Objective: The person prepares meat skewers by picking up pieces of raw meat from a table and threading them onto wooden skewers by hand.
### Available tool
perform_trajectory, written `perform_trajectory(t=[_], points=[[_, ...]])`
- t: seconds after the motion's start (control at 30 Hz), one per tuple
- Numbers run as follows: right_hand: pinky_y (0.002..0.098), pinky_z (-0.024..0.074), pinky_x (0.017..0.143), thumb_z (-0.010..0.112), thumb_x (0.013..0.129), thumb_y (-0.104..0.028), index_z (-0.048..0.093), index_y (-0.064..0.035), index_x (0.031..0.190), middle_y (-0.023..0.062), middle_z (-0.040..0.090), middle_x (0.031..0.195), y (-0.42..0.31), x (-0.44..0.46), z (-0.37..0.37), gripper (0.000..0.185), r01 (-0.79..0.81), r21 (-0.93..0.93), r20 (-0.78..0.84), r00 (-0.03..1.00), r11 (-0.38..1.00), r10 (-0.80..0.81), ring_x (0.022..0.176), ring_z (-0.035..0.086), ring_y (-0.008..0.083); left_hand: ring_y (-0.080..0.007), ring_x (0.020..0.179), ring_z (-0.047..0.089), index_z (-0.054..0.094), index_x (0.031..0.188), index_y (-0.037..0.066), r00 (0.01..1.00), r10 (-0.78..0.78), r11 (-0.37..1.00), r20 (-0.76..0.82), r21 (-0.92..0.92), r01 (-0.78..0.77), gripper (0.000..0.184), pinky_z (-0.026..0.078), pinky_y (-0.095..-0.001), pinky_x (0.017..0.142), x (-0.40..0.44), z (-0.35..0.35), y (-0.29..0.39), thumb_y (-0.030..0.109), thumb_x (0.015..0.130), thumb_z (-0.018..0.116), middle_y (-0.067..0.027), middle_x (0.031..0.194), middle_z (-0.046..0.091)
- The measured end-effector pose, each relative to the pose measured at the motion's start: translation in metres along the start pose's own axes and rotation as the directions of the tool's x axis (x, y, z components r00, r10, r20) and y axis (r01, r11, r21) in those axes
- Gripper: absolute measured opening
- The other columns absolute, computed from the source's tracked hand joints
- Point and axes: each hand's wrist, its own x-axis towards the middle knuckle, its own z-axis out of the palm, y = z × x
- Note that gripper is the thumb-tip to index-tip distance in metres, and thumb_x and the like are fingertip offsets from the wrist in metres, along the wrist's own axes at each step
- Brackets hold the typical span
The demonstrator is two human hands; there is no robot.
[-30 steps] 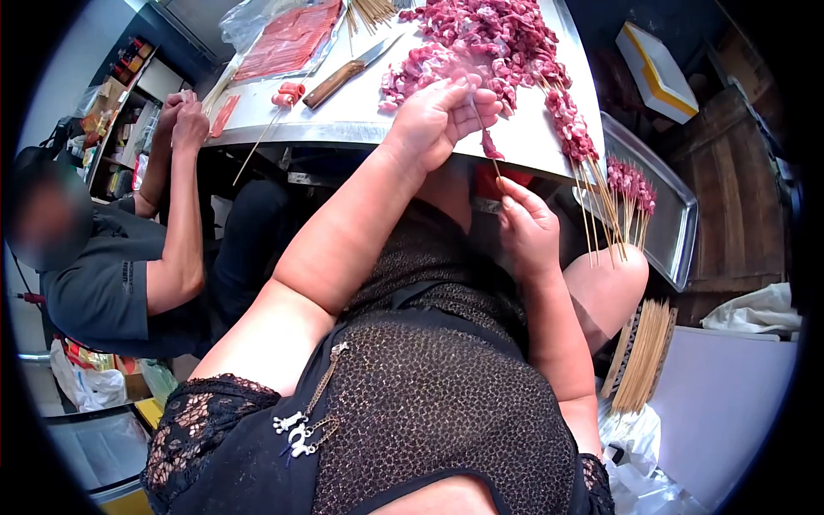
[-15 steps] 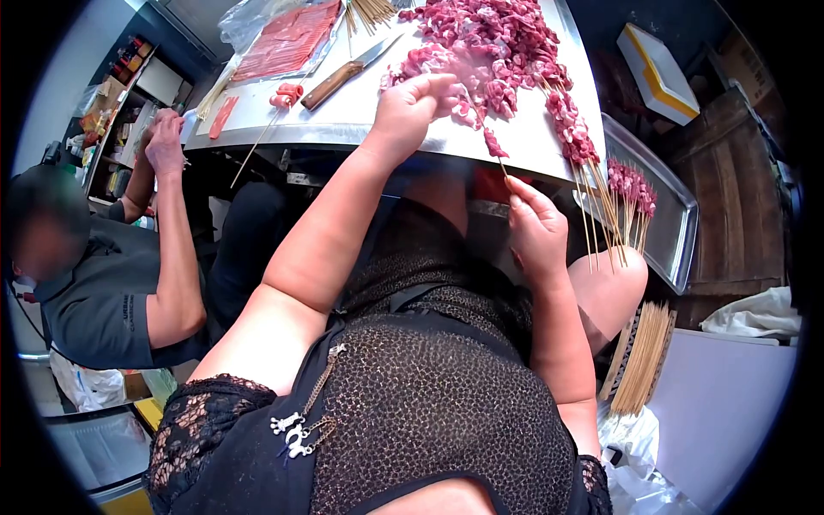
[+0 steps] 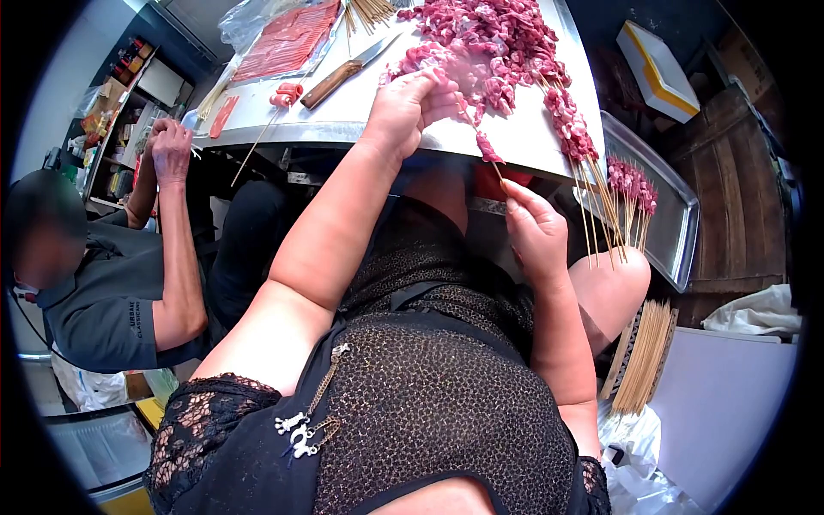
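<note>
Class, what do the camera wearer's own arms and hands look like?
The left sleeve and right sleeve are short, black and lacy, the openwork clearest on the left. Beyond them, the left hand and right hand are bare and ungloved.

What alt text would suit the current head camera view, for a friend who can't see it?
Someone's right hand holds a meat skewer, the left hand near its upper end, at a white table heaped with raw meat. More skewers overhang the table edge; a knife lies to the left, and another person sits farther left.
</note>
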Motion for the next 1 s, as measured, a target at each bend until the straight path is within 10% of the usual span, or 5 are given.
perform_trajectory(t=[0.3, 0.6, 0.9, 1.0], points=[[0.0151, 0.0379, 0.054, 0.054, 0.090, -0.003, 0.062, -0.0016, 0.115, -0.0053, 0.055, 0.074, 0.002, 0.000, -0.001, 0.026, 0.003, -0.028, -0.041, 0.999, 1.000, -0.004, 0.060, 0.044, 0.0008, -0.0331, 0.089, 0.064, 0.053, 0.101, -0.005, 0.987, -0.142, 0.965, 0.068, -0.212, 0.154, 0.022, 0.055, -0.0425, 0.082, -0.009, 0.010, -0.009, 0.011, 0.095, 0.039, -0.0229, 0.096, 0.062], [0.0156, 0.0384, 0.054, 0.054, 0.089, -0.003, 0.062, -0.0019, 0.114, -0.0051, 0.056, 0.073, 0.009, -0.001, 0.001, 0.026, 0.010, -0.099, -0.040, 0.999, 0.995, -0.014, 0.059, 0.044, 0.0009, -0.0338, 0.094, 0.063, 0.051, 0.110, -0.007, 0.969, -0.176, 0.912, 0.175, -0.342, 0.227, 0.082, 0.050, -0.0441, 0.088, -0.023, 0.012, -0.008, 0.069, 0.086, 0.033, -0.0230, 0.100, 0.062], [0.0155, 0.0373, 0.053, 0.055, 0.088, -0.003, 0.063, -0.0027, 0.113, -0.0058, 0.055, 0.070, 0.002, -0.002, -0.002, 0.026, -0.026, -0.115, -0.017, 1.000, 0.993, 0.024, 0.058, 0.044, 0.0007, -0.0309, 0.098, 0.062, 0.048, 0.114, -0.004, 0.995, -0.056, 0.941, 0.078, -0.328, 0.078, 0.026, 0.050, -0.0451, 0.091, -0.019, 0.007, -0.011, 0.013, 0.097, 0.038, -0.0210, 0.103, 0.061], [0.0153, 0.0366, 0.052, 0.055, 0.088, -0.002, 0.063, -0.0027, 0.112, -0.0062, 0.054, 0.070, 0.001, -0.003, -0.004, 0.026, -0.014, -0.077, -0.014, 1.000, 0.997, 0.013, 0.058, 0.043, 0.0003, -0.0313, 0.099, 0.061, 0.049, 0.112, -0.005, 0.995, -0.056, 0.950, 0.084, -0.302, 0.079, 0.026, 0.051, -0.0448, 0.090, -0.017, 0.005, -0.006, 0.014, 0.097, 0.039, -0.0207, 0.103, 0.061]])
